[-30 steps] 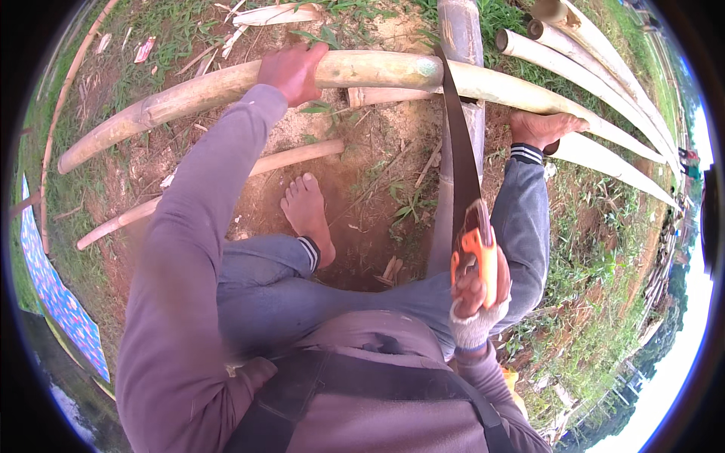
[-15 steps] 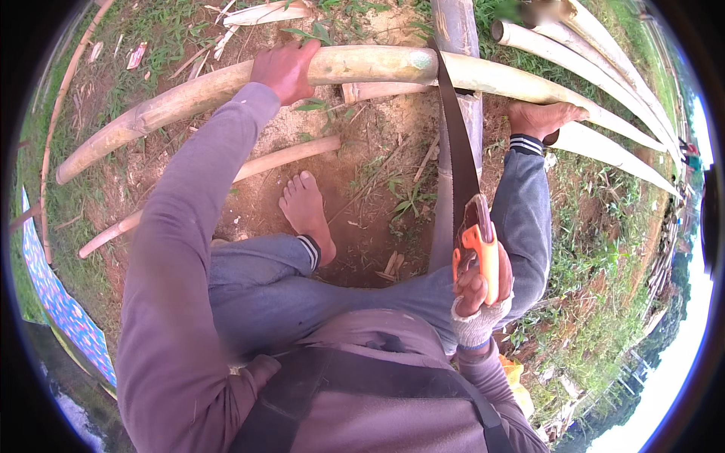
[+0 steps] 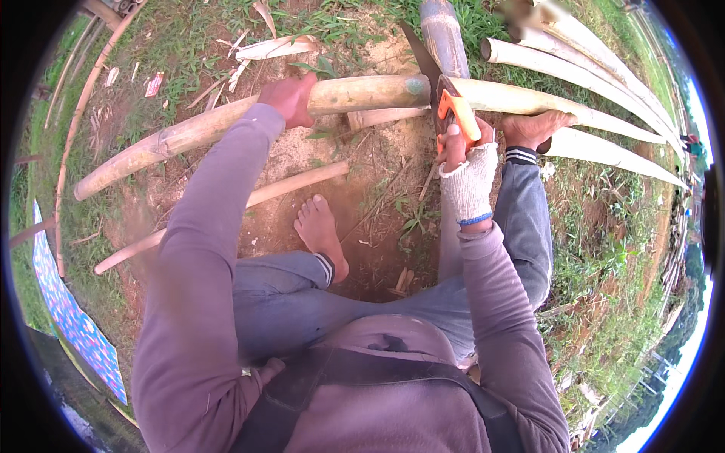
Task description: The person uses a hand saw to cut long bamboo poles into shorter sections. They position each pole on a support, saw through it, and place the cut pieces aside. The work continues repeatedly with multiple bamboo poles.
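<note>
Bamboo pole (image 3: 362, 94) — outdoors, above reddish dirt (image 3: 370, 264) — patchy grass (image 3: 479, 29) around

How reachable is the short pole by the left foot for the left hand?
Probably yes, if it lets go: the left hand holds the bamboo, but the short pole looks close, its right end uncovered.

"Any words or numbers you can read there?"
"None; the small red-and-white scrap (image 3: 154, 84) on the ground (image 3: 370, 257) may carry print, but it is too small to make out."
"And the saw (image 3: 458, 109)?"
"Nothing legible on its orange handle or its dark blade; the pale greenish patch on the bamboo pole (image 3: 362, 95) forms no readable letter either."
"The blue sheet (image 3: 79, 309) at the left?"
"A multicoloured pattern; I can read no sign in it."
</note>
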Available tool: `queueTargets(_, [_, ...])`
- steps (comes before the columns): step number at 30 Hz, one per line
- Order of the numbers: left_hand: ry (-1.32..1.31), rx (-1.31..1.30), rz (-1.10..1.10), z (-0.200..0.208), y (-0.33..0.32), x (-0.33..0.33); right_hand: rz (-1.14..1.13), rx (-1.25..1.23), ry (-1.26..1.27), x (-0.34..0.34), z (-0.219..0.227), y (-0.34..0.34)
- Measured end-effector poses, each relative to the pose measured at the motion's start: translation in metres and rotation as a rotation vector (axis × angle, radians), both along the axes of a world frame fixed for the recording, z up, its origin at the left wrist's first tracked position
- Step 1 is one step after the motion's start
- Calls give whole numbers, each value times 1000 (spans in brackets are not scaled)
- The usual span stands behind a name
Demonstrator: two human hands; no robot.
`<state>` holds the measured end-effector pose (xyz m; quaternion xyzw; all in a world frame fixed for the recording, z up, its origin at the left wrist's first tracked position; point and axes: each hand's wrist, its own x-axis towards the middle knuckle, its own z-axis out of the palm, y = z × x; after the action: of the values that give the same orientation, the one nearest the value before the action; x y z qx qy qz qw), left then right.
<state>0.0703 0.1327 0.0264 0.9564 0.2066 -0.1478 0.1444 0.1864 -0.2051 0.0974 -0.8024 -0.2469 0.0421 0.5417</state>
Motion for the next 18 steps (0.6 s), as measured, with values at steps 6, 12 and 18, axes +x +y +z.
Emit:
queueTargets(6, [-34, 15, 14, 8, -6, -7, 76, -304, -168, 16, 59, -4])
queueTargets(12, [-86, 8, 30, -3, -6, -12, 36, -148, 156, -99, 105, -170])
queueTargets(18, [-117, 10, 19, 1, -14, -2, 84, -294, -309, 42, 18, 9])
